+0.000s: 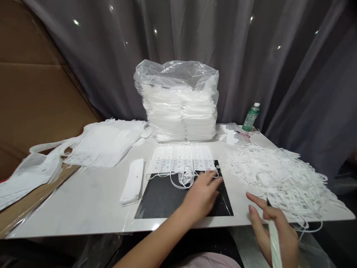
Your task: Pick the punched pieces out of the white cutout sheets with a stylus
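My left hand [201, 195] reaches over a black mat [158, 201], blurred, its fingers spread at the lower right edge of a white printed sheet [182, 158]. Loops of white cord [186, 178] lie in front of that sheet, beside the hand. My right hand [275, 230], off the table's front edge, holds a slim pale-handled tool [274, 243] with a dark pointed tip. Its thumb and index finger stand apart, and the tool's exact kind does not show. Nearest to it is a tangled heap of white cords [281, 178].
A clear plastic bag [178, 108] of stacked white pieces stands at the back. Left are a narrow white stack [132, 182] and a pile of white sheets [100, 143]. A green bottle [251, 118], paper slips [230, 136] and pink-handled scissors [245, 134] are back right.
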Demonstrator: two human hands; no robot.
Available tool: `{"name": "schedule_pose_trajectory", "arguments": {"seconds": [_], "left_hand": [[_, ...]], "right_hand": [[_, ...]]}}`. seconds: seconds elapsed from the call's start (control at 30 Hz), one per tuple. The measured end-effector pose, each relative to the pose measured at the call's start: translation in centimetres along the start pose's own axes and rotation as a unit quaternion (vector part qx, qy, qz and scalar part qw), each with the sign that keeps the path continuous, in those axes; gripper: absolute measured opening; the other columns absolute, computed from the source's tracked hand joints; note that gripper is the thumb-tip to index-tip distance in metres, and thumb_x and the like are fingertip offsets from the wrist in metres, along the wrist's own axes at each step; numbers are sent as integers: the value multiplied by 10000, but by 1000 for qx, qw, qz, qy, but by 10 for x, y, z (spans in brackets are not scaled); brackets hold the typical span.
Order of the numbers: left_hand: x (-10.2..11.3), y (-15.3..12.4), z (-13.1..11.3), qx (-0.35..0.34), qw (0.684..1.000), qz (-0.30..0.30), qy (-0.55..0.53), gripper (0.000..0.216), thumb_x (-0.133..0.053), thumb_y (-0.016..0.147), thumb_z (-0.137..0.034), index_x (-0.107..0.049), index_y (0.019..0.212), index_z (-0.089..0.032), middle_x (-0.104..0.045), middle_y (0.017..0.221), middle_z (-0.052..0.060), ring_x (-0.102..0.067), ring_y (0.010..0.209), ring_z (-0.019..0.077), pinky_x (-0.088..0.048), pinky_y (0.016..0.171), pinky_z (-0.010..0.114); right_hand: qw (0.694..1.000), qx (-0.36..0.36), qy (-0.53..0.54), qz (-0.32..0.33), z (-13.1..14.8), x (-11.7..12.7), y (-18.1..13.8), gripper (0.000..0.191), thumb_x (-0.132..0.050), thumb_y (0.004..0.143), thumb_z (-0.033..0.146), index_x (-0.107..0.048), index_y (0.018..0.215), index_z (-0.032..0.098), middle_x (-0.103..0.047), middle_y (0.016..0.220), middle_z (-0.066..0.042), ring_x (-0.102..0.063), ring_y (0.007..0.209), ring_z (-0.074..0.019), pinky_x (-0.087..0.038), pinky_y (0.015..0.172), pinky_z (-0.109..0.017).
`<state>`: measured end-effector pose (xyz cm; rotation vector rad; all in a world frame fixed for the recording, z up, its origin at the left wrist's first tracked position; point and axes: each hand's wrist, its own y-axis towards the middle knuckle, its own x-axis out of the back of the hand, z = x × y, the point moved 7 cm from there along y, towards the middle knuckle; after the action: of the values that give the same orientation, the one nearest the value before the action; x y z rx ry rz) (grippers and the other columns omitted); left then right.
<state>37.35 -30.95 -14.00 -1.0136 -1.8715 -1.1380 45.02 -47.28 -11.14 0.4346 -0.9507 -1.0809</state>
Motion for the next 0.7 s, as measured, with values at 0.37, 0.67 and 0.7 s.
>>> {"name": "schedule_pose_trajectory", "arguments": {"seconds": [0.37, 0.67, 0.7], "left_hand": [[54, -57, 23, -17, 999, -15, 37, 227, -452, 906, -149, -655, 993, -204, -690, 835, 36, -625, 760, 165, -509, 698, 288], [88, -94, 34, -21, 965, -147, 216, 330, -511, 893, -204, -572, 1209, -135, -669, 1122, 129, -655, 937, 240, -530, 749, 336], [87, -95, 49, 16, 963, -132, 234, 323, -494, 902, -229, -583, 1198, -132, -665, 1128, 133, -650, 964, 264, -534, 770, 366]], "right_hand": [[929, -14, -32, 369, -21, -91, -7, 478, -527, 889, 381, -463, 1291, 131, -660, 1064, -169, -585, 1136, -349, -375, 1019, -609], [920, 112, 33, 374, 9, -115, -18, 230, -445, 923, 204, -496, 1145, 170, -555, 1304, -160, -465, 1289, -285, -454, 1022, -471], [915, 125, 39, 381, 16, -122, -17, 219, -457, 913, 183, -497, 1128, 165, -558, 1299, -161, -467, 1285, -285, -450, 1025, -470]]}}
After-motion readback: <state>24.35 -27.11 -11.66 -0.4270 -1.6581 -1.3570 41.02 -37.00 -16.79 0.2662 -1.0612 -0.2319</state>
